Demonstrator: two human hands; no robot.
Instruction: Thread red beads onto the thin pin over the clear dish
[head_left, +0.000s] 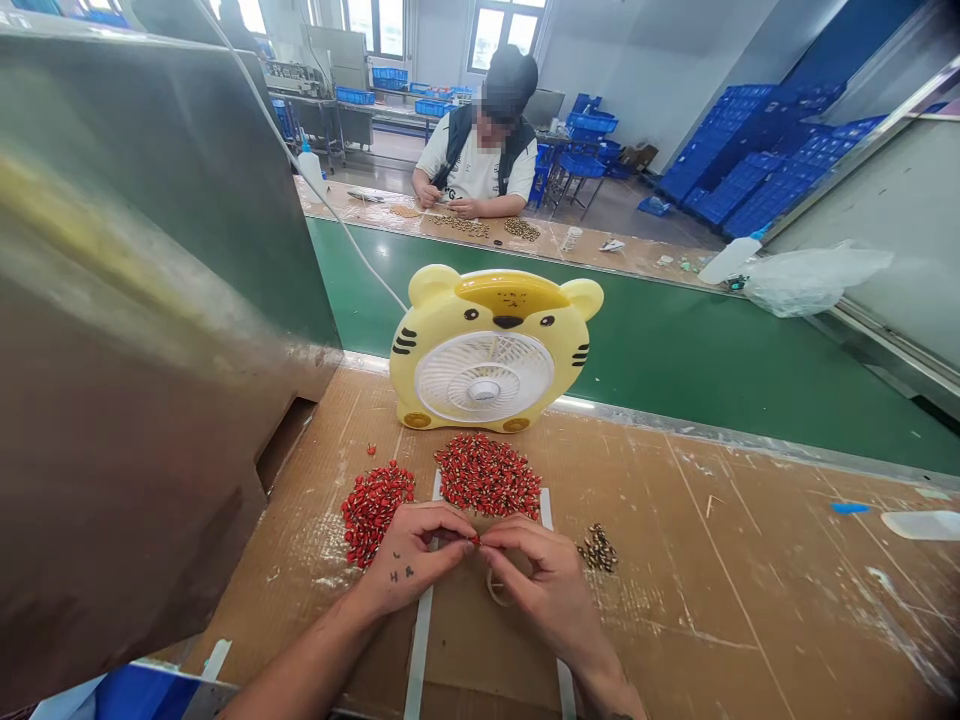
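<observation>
My left hand [411,553] and my right hand [541,575] meet over the cardboard-covered bench, thumbs and fingertips pinched together. Between them is a tiny red piece [476,540], mostly covered by the fingertips. Just beyond lies a large pile of small red parts with gold-coloured metal bits [489,475]. A second heap of red parts [375,508] is beside my left hand, with one loose red part [371,450] above it. To the right of my right hand sits a small group of dark and gold metal parts [598,549]. A pale ring [496,590], perhaps tape, shows partly under my right hand.
A yellow tiger-faced fan [487,350] stands behind the piles. A large metal housing [142,330] blocks the left side. Beyond the green belt [675,350], a person [484,150] works at the opposite bench. A plastic bag [814,280] and white bottle [729,260] lie far right.
</observation>
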